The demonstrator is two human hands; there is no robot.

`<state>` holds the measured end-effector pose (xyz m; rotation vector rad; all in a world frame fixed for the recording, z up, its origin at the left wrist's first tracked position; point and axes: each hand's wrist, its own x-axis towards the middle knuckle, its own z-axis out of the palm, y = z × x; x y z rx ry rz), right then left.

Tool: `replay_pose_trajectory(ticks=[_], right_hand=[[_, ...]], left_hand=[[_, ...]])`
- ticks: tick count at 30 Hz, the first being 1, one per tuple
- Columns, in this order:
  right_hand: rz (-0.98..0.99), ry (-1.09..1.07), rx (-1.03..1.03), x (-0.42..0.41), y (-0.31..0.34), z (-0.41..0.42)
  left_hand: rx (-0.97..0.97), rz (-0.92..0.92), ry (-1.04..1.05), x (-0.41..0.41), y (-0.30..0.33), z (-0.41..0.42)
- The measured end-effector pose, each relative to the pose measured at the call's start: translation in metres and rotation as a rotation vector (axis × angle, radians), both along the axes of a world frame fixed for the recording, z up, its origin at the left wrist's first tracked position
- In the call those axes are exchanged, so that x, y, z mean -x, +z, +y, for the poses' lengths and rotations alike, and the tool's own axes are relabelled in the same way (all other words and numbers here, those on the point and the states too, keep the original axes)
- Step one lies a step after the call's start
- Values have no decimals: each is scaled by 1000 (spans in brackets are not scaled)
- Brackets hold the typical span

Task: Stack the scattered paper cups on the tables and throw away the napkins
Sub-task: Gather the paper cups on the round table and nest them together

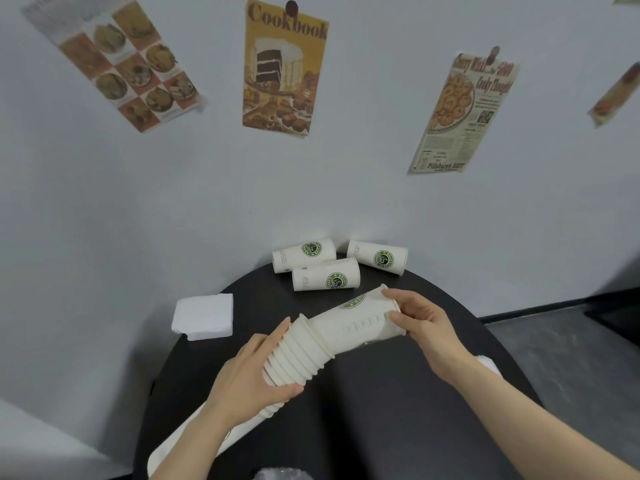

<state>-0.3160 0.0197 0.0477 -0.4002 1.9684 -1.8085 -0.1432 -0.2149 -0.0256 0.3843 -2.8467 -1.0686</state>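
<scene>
The stack of cups (294, 358) is held over the black table (398, 393) by the left hand (249, 379), fingers curled round it. A new cup (360, 323) is pinched at its end by the right hand (420, 323). It should be pushed straight, not tilted. Three cups (325, 265) lie behind the stack.

Even, soft indoor light, faint shadows
Wide-angle bending curves the wall (104, 202) and posters (284, 67) (worst at edges); slight overall softness

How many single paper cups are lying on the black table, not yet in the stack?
3, all on their sides by the wall: back-left cup, front cup, right cup. None seems hidden.
</scene>
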Motion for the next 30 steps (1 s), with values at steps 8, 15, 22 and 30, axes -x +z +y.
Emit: replay_pose_trajectory(ticks=[8, 15, 22, 30], right_hand=[[5, 117, -3, -17, -8, -28], [-24, 216, -16, -34, -25, -53], [-70, 221, -4, -51, -34, -69], [-87, 208, -25, -58, -40, -67]], left_hand=[[37, -34, 0, -1, -5, -5], [55, -24, 14, 0, -11, -7], [205, 21, 50, 0, -13, 0], [250, -35, 32, 14, -14, 11]])
